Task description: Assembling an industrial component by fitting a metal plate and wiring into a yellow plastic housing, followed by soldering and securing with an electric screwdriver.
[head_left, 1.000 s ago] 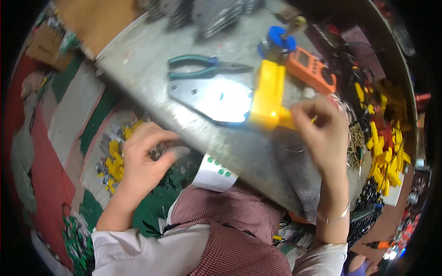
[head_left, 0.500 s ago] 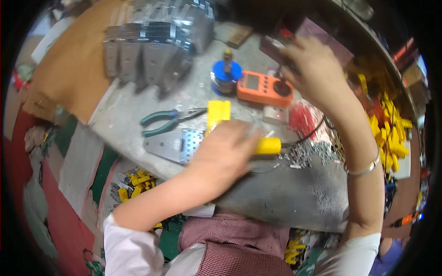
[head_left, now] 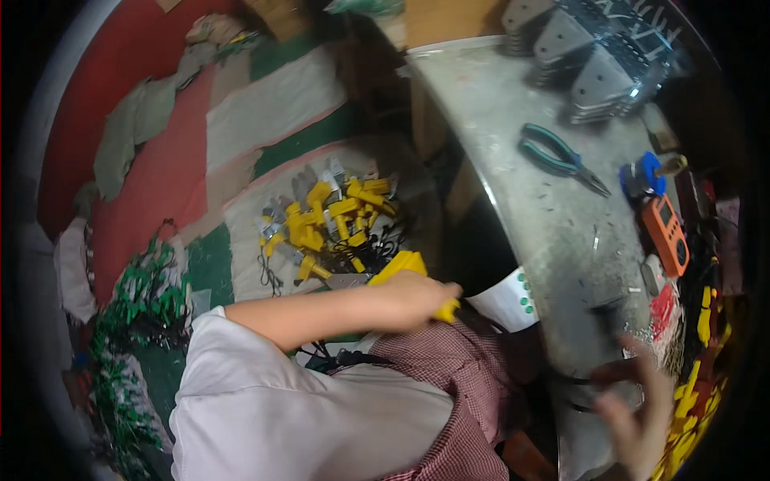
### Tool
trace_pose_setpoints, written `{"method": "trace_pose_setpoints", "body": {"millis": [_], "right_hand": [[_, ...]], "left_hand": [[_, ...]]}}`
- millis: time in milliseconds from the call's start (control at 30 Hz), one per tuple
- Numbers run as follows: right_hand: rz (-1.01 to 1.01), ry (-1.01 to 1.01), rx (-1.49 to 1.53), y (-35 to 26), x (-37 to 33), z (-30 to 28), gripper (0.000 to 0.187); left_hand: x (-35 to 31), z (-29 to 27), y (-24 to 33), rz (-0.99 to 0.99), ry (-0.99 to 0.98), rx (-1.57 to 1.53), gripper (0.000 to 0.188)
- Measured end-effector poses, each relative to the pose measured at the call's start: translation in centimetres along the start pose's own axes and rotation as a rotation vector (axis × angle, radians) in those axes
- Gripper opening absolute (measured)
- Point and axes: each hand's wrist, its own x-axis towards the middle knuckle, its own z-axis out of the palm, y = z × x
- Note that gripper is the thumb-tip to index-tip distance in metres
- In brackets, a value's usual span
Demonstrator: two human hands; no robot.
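Observation:
My left hand (head_left: 409, 303) is closed around a yellow-handled tool (head_left: 403, 263), held over my lap beside the table. Part of a flat metal plate (head_left: 349, 280) shows behind the hand; my fingers hide the middle of the tool. Over the table's near right part is my right hand (head_left: 642, 409), blurred, its thumb and fingers apart. A black cable (head_left: 571, 378) loops close to those fingertips. Below the table, to the left, lies a heap of similar yellow-handled tools (head_left: 341, 216) with metal plates and dark cords.
Pliers with teal handles (head_left: 553, 152) lie on the grey table (head_left: 497, 120). Farther right stand a blue solder spool (head_left: 644, 175) and an orange meter (head_left: 666, 235). Stacked metal plates (head_left: 609, 80) fill the back. Green-and-white bundles (head_left: 140, 321) lie at the left.
My view has swung left toward the floor heap. The left hand has carried the yellow-handled tool off the table. My right hand has come from beyond the meter to the near table edge.

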Motion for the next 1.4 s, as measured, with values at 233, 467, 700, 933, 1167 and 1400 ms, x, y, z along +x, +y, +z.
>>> {"method": "trace_pose_setpoints", "body": {"millis": [233,467,700,933,1167,1400], "right_hand": [[0.066,-0.403,0.854,-5.7,3.7,4.9,0.013],[-0.392,-0.351,1.916,-7.0,3.3,9.1,0.022],[-0.824,-0.006,1.94,-5.1,1.9,8.2,0.028],[-1.018,0.229,1.909,-3.9,-2.2,6.0,0.032],[-0.976,0.638,1.507,2.1,-9.3,3.5,0.029],[0.464,0.966,0.335,18.7,-13.2,-7.6,0.014]], "left_hand": [[-0.6,15.3,-27.8,-0.599,0.312,0.283,0.035],[-1.1,11.5,-32.8,-0.961,0.055,0.249,0.023],[2.4,-11.6,-7.5,0.11,1.541,0.311,0.028],[16.8,-21.4,4.8,0.251,1.331,0.367,0.039],[20.3,-23.7,1.9,0.195,1.533,0.503,0.037],[11.3,-4.9,17.0,0.851,0.614,0.236,0.065]]}}
